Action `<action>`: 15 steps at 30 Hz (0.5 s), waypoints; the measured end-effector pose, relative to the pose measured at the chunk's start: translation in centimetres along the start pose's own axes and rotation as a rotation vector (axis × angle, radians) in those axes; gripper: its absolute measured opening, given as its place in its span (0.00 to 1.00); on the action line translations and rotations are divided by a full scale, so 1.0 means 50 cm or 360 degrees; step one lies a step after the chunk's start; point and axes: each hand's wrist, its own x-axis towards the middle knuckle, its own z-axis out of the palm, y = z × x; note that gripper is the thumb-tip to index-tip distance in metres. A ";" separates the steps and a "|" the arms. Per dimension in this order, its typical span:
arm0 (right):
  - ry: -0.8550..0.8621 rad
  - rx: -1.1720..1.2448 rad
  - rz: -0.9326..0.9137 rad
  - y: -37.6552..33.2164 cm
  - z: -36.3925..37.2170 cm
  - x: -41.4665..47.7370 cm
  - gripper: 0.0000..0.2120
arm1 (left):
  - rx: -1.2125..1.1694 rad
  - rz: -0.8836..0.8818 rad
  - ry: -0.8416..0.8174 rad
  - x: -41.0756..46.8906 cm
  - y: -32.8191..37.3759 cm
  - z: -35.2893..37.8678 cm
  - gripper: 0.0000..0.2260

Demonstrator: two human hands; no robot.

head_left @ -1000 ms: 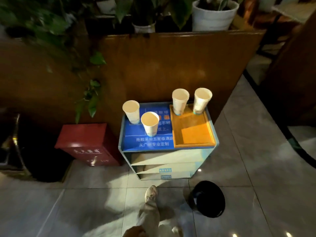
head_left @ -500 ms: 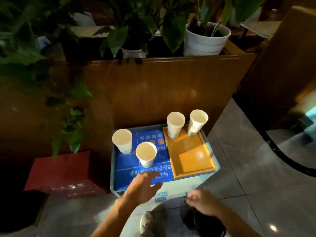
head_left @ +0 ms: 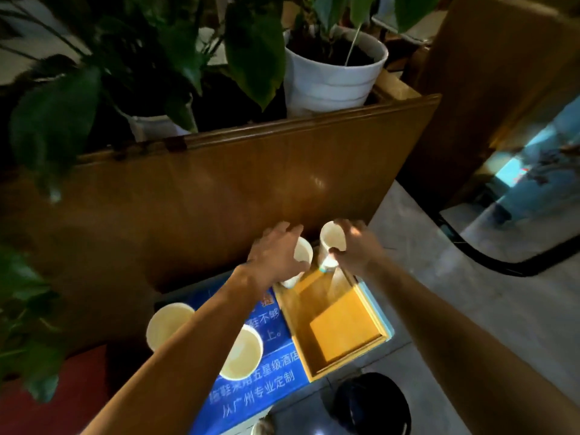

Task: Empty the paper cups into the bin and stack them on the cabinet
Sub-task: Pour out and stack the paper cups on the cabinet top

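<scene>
Several white paper cups stand on a low cabinet with a blue printed top [head_left: 257, 400]. My left hand [head_left: 276, 252] curls around the back-left cup [head_left: 303, 255], which sits at the far corner of the orange tray [head_left: 342, 334]. My right hand [head_left: 354, 246] is wrapped around the back-right cup [head_left: 331, 243], fingers over its rim side, thumb low on its wall. Two more cups stand on the blue part: one far left [head_left: 166, 324], one [head_left: 241, 356] partly under my left forearm. A black bin [head_left: 373, 403] stands on the floor right of the cabinet's front.
A tall wooden partition [head_left: 251, 189] rises right behind the cabinet, with potted plants in white pots [head_left: 329, 80] on top and leaves hanging at the left. A red box [head_left: 81, 390] sits on the floor at the left. Grey floor tiles [head_left: 423, 271] extend to the right.
Both hands have reached forward from the cabinet's near edge to the two back cups and closed around them. The camera has moved closer and lower over the cabinet.
</scene>
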 end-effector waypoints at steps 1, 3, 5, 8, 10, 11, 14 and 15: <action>-0.0008 -0.0059 -0.0005 0.001 -0.002 0.013 0.38 | 0.0036 -0.0020 -0.0049 0.016 0.001 0.003 0.41; -0.0065 -0.0141 -0.0003 0.003 -0.005 0.039 0.45 | 0.0066 -0.0041 -0.0134 0.042 0.004 0.008 0.46; -0.0176 -0.0168 0.0002 0.005 -0.004 0.060 0.49 | 0.0073 -0.0059 -0.0222 0.057 0.010 0.015 0.49; -0.0355 -0.0252 -0.0065 0.009 0.009 0.085 0.54 | 0.0117 -0.0086 -0.0340 0.064 0.017 0.034 0.50; -0.0388 -0.0281 -0.0122 0.016 0.019 0.100 0.52 | 0.0160 -0.0095 -0.0369 0.067 0.022 0.046 0.48; -0.0375 -0.0269 -0.0166 0.023 0.022 0.108 0.50 | 0.0187 -0.0106 -0.0366 0.068 0.025 0.052 0.46; -0.0424 -0.0209 -0.0302 0.039 0.011 0.129 0.43 | 0.0250 -0.0178 -0.0321 0.068 0.029 0.066 0.41; -0.0485 -0.0213 -0.0320 0.042 0.004 0.140 0.42 | 0.0264 -0.0207 -0.0287 0.068 0.032 0.070 0.40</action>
